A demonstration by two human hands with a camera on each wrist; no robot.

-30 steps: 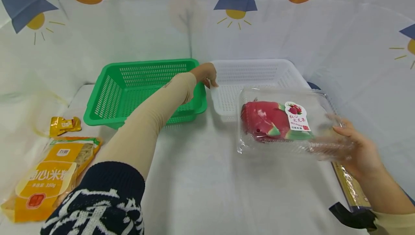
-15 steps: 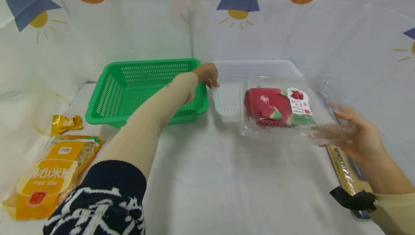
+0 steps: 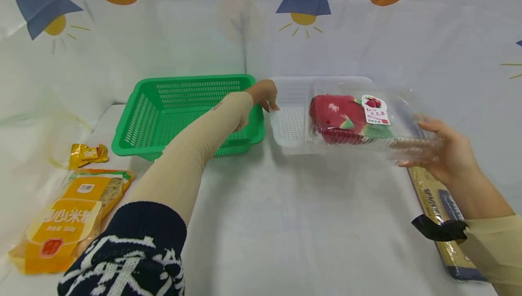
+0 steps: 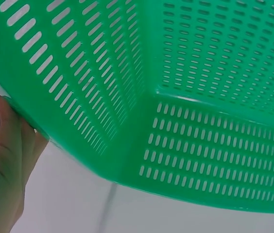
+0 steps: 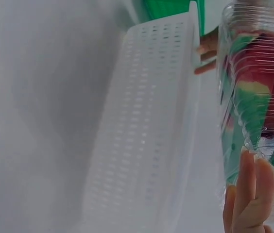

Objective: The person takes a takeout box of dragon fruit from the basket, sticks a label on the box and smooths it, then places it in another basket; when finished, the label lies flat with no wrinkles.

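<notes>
My right hand [image 3: 446, 151] grips the right end of a clear plastic box [image 3: 401, 105], thumb on top and fingers underneath. Inside are red dragon fruit [image 3: 338, 117] with green tips, under a white label. The box overlaps the right part of the white basket [image 3: 291, 126] in the head view. Up close, the right wrist view has my fingertips [image 5: 253, 167] against the ridged plastic. My left hand [image 3: 264, 93] reaches across the green basket [image 3: 138, 105] and pinches the white basket's left rim, between the two baskets. Part of the green rim hides its fingers in the left wrist view.
A gold spaghetti packet [image 3: 428, 196] lies at the right under my right forearm. On the left are a yellow rice-noodle bag [image 3: 61, 228] and a small gold packet [image 3: 87, 154]. A patterned white cloth [image 3: 195, 37] hangs behind the baskets.
My right hand has carried the box of dragon fruit away from me, further over the white basket. More of the spaghetti packet shows. My left hand stays at the rim.
</notes>
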